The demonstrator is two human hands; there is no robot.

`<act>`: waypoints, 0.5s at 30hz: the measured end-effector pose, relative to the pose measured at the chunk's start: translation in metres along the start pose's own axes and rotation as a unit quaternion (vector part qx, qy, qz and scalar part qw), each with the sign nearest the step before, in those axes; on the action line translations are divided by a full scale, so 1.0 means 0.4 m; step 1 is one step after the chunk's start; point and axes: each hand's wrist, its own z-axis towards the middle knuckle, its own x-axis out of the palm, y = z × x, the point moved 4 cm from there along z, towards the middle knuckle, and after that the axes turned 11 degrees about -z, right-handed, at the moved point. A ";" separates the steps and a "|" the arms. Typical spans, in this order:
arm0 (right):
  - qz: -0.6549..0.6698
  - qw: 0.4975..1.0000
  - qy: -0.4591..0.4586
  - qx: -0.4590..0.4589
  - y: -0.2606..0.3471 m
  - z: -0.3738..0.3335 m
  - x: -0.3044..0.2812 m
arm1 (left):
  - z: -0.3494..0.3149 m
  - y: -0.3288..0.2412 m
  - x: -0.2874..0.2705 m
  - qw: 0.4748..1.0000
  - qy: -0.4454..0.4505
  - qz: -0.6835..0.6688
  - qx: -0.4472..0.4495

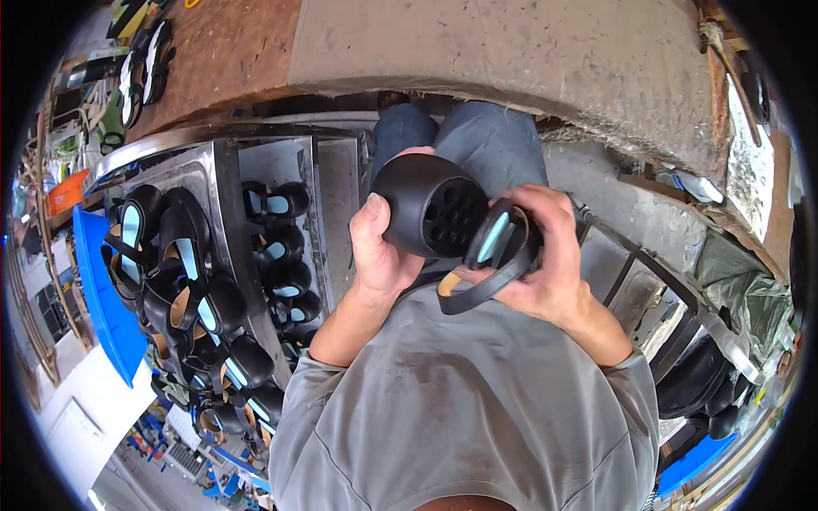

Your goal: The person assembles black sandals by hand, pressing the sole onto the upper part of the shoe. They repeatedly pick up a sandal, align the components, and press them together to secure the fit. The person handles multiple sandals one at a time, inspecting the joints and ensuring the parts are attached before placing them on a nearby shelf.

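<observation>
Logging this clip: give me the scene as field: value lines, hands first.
left hand: gripping black rounded piece, its end face pitted
right hand: holding black strapped shoe with pale blue insole
piece and shoe: close together; cannot tell if joined
left side: more black shoes at metal-framed rack
far left: blue tray
ahead: worn brown worktop
</observation>
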 end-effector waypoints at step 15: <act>0.010 0.999 0.052 -0.007 -0.007 0.016 -0.022 | -0.003 0.010 0.046 0.992 -0.013 0.129 0.009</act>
